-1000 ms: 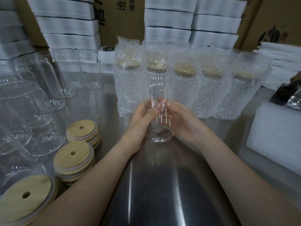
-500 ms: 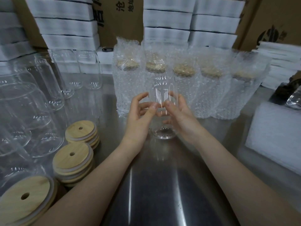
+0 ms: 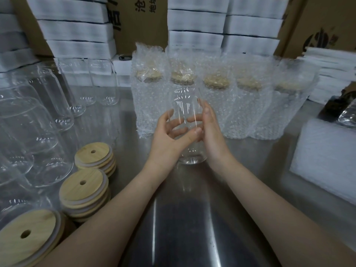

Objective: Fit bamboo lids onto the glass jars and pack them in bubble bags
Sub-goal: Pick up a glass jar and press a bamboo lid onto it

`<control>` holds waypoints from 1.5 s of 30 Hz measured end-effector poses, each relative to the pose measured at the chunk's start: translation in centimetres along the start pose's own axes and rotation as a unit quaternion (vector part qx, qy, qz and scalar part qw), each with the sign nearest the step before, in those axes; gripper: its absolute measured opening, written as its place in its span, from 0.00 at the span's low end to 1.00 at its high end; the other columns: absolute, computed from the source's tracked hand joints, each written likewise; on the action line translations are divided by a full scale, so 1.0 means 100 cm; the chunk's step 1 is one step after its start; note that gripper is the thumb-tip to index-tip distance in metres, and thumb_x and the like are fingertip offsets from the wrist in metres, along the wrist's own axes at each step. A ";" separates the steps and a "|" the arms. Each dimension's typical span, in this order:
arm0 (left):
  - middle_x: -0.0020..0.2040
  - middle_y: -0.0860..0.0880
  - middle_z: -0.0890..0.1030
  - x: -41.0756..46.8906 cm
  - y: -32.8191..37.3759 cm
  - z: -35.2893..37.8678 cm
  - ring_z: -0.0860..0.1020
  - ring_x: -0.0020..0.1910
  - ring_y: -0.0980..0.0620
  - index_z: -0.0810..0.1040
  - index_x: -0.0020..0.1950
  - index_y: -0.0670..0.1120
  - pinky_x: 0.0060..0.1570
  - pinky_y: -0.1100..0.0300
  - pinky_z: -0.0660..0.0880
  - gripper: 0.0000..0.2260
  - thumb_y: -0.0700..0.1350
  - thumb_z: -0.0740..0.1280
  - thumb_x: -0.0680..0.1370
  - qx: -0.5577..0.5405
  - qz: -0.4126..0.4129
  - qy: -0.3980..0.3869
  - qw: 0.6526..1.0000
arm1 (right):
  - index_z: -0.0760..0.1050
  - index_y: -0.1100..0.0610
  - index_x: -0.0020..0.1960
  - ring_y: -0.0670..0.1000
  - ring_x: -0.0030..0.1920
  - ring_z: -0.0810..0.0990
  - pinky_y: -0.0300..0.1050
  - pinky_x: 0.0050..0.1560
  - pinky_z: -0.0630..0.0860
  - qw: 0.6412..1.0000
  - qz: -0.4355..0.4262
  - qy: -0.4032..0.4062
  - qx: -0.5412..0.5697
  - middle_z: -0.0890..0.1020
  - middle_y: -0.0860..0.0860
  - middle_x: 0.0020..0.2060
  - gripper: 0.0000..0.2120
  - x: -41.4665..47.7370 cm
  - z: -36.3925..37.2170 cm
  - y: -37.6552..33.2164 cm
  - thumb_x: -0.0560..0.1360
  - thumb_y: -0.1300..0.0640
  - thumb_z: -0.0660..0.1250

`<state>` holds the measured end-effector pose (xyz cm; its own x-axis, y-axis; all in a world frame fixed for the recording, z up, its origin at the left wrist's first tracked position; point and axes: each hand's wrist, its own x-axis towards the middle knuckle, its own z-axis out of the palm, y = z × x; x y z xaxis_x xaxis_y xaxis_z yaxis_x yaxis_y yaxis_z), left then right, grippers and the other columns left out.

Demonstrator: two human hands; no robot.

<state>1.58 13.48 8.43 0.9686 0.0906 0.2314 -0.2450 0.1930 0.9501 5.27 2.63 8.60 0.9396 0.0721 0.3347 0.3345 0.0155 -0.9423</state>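
Across the whole lower view, a steel desk (image 3: 183, 218), shiny and streaked with reflections. At the back, cardboard boxes (image 3: 138, 22) behind stacks of white foam sheets (image 3: 196, 20). At the right edge, another white foam pad (image 3: 327, 157) lying flat. Along the far side of the desk, a row of five bubble bags (image 3: 244, 112), upright and touching, each with a lidded jar inside. On the left, a crowd of empty jars (image 3: 28, 120), open-mouthed. Just in front of those, three stacks of bamboo lids (image 3: 84, 187), each top lid with a small hole. At centre, just in front of the bags, one clear glass jar (image 3: 185, 106), upright and open-mouthed, base low at the desk; contact with the steel not clear. Clamped on its left side, the left hand (image 3: 165, 137), fingers curled behind the glass, thumb across the front. Pressed along its right side, the right hand (image 3: 213, 132), thumb up against the wall, one finger showing through the glass.
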 end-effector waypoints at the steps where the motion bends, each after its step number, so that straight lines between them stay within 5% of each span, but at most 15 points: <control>1: 0.64 0.47 0.77 0.000 0.001 -0.001 0.80 0.59 0.52 0.64 0.73 0.46 0.50 0.64 0.79 0.33 0.36 0.74 0.72 -0.005 -0.002 -0.002 1.000 | 0.63 0.48 0.75 0.57 0.60 0.76 0.56 0.65 0.73 1.000 0.007 0.006 0.018 0.76 0.57 0.61 0.24 0.000 0.000 -0.002 0.82 0.40 0.49; 3: 0.65 0.44 0.77 0.001 0.004 -0.002 0.80 0.60 0.53 0.64 0.74 0.45 0.57 0.61 0.78 0.33 0.34 0.73 0.72 -0.014 -0.008 -0.010 1.000 | 0.66 0.43 0.70 0.58 0.56 0.79 0.59 0.63 0.75 0.999 0.027 0.002 0.044 0.78 0.55 0.55 0.19 0.001 0.000 -0.003 0.83 0.42 0.47; 6: 0.65 0.44 0.77 0.000 0.005 -0.004 0.79 0.62 0.52 0.65 0.74 0.45 0.61 0.60 0.76 0.33 0.33 0.73 0.72 -0.014 -0.020 -0.021 0.999 | 0.71 0.42 0.66 0.51 0.59 0.80 0.48 0.59 0.77 0.994 0.081 -0.001 0.080 0.80 0.50 0.57 0.21 0.002 -0.005 -0.002 0.83 0.40 0.45; 8: 0.64 0.43 0.78 -0.001 0.005 -0.005 0.80 0.60 0.52 0.68 0.72 0.45 0.58 0.61 0.78 0.31 0.33 0.74 0.72 -0.016 -0.022 -0.036 0.999 | 0.72 0.50 0.70 0.50 0.62 0.79 0.43 0.55 0.78 0.984 0.130 -0.005 0.121 0.79 0.50 0.61 0.28 0.003 -0.010 -0.003 0.82 0.38 0.43; 10: 0.62 0.42 0.80 -0.001 0.004 -0.005 0.82 0.56 0.53 0.70 0.71 0.45 0.53 0.60 0.80 0.31 0.36 0.76 0.70 -0.018 -0.021 -0.059 0.998 | 0.73 0.57 0.69 0.54 0.59 0.81 0.48 0.55 0.79 0.968 0.171 -0.028 0.183 0.81 0.55 0.58 0.33 0.003 -0.014 -0.006 0.81 0.36 0.43; 15: 0.54 0.48 0.85 0.003 -0.005 -0.004 0.83 0.52 0.53 0.74 0.62 0.52 0.44 0.61 0.80 0.22 0.41 0.70 0.69 -0.076 -0.045 -0.107 0.990 | 0.78 0.58 0.58 0.53 0.45 0.82 0.51 0.50 0.79 0.957 0.176 -0.026 0.229 0.83 0.53 0.46 0.32 0.004 -0.014 -0.008 0.81 0.36 0.46; 20: 0.70 0.53 0.70 0.000 -0.003 0.001 0.71 0.70 0.55 0.55 0.77 0.53 0.67 0.56 0.71 0.41 0.52 0.69 0.67 0.005 -0.016 -0.079 0.997 | 0.79 0.56 0.55 0.53 0.50 0.84 0.51 0.52 0.80 0.969 0.171 0.011 0.179 0.85 0.53 0.50 0.31 0.003 -0.010 -0.004 0.81 0.35 0.47; 23: 0.69 0.48 0.68 -0.004 0.002 0.005 0.71 0.69 0.50 0.60 0.68 0.53 0.69 0.47 0.70 0.35 0.60 0.67 0.64 0.060 0.041 -0.018 0.997 | 0.76 0.54 0.58 0.55 0.47 0.86 0.51 0.45 0.82 0.968 0.179 0.011 0.178 0.86 0.55 0.49 0.31 0.001 -0.007 -0.004 0.80 0.33 0.46; 26: 0.67 0.46 0.70 -0.006 0.003 0.007 0.70 0.67 0.51 0.67 0.67 0.47 0.69 0.51 0.68 0.34 0.61 0.65 0.64 0.105 0.071 0.020 0.992 | 0.75 0.53 0.57 0.53 0.38 0.85 0.47 0.34 0.80 0.975 0.156 0.038 0.155 0.86 0.54 0.41 0.28 0.000 -0.003 -0.007 0.81 0.34 0.46; 30: 0.65 0.47 0.71 -0.006 0.004 0.011 0.72 0.64 0.53 0.68 0.70 0.46 0.65 0.60 0.70 0.33 0.58 0.67 0.69 0.114 0.053 0.012 0.992 | 0.73 0.50 0.59 0.55 0.44 0.84 0.56 0.48 0.81 0.994 0.040 0.094 0.038 0.84 0.51 0.41 0.24 -0.005 0.006 -0.007 0.80 0.34 0.50; 33: 0.62 0.49 0.73 -0.005 0.005 0.015 0.74 0.64 0.53 0.66 0.70 0.48 0.62 0.60 0.74 0.39 0.58 0.73 0.63 0.073 0.033 0.034 0.996 | 0.71 0.41 0.49 0.54 0.48 0.82 0.55 0.54 0.79 0.995 -0.005 0.096 0.001 0.80 0.50 0.43 0.22 -0.010 0.014 -0.009 0.68 0.27 0.52; 37: 0.58 0.45 0.77 -0.003 0.007 0.014 0.78 0.61 0.50 0.65 0.69 0.50 0.60 0.56 0.77 0.37 0.51 0.78 0.64 0.019 0.029 0.065 0.997 | 0.71 0.42 0.50 0.50 0.47 0.82 0.47 0.47 0.79 0.997 -0.004 0.080 -0.011 0.81 0.56 0.48 0.24 -0.009 0.013 -0.013 0.67 0.27 0.51; 40: 0.57 0.39 0.80 -0.002 0.007 0.011 0.80 0.59 0.46 0.69 0.62 0.51 0.58 0.55 0.78 0.30 0.49 0.77 0.65 0.000 0.046 0.072 0.996 | 0.72 0.46 0.55 0.47 0.40 0.80 0.40 0.39 0.75 0.996 0.022 0.077 0.027 0.80 0.54 0.43 0.21 -0.007 0.011 -0.016 0.78 0.34 0.49; 45: 0.48 0.50 0.85 -0.001 0.004 0.007 0.84 0.47 0.57 0.72 0.64 0.47 0.44 0.68 0.77 0.29 0.50 0.78 0.66 -0.034 0.046 0.032 0.998 | 0.75 0.50 0.55 0.47 0.33 0.72 0.38 0.30 0.67 0.994 0.068 0.058 0.058 0.77 0.53 0.37 0.24 -0.005 0.006 -0.020 0.83 0.40 0.43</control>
<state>1.39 12.87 8.96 0.9375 0.1737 0.3017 -0.3379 0.2463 0.9084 4.09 3.14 10.30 0.9799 -0.0343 0.1966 0.1994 0.1293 -0.9713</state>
